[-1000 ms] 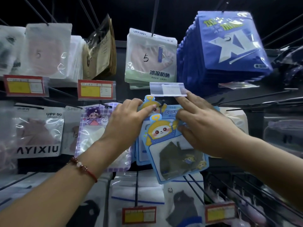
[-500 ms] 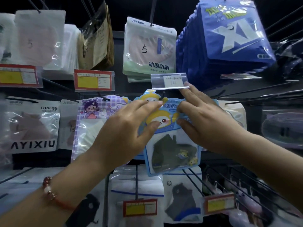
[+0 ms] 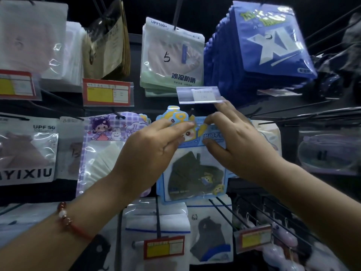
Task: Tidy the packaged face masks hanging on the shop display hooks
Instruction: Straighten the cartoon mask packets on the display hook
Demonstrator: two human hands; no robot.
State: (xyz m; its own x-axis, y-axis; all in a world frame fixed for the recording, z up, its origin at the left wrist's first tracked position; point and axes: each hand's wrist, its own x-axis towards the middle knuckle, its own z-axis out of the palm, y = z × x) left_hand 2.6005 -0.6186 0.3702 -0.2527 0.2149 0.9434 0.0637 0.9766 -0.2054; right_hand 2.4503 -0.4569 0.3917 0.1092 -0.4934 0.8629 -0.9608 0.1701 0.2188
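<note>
A blue cartoon mask pack [image 3: 193, 173] with a dark mask inside hangs in the middle of the display, under a clear price tag holder [image 3: 199, 94]. My left hand [image 3: 150, 151] pinches its top edge from the left, thumb and fingers on the yellow cartoon head. My right hand [image 3: 236, 141] grips the same top edge from the right, its index finger reaching up to the tag holder. More packs of the same kind sit behind the front one. A purple checked mask pack [image 3: 101, 153] hangs just left, partly hidden by my left wrist.
Above hang a green-and-white pack marked 5 [image 3: 172, 57] and a thick stack of blue packs [image 3: 259, 47]. White packs [image 3: 25, 149] fill the left. Bare hook rods [image 3: 304, 114] stick out at right. Red-and-yellow price tags [image 3: 164, 247] sit on lower hooks.
The front blue pack has swung from tilted to hanging nearly straight. Both hands have closed in on its top edge, and the view has shifted slightly upward.
</note>
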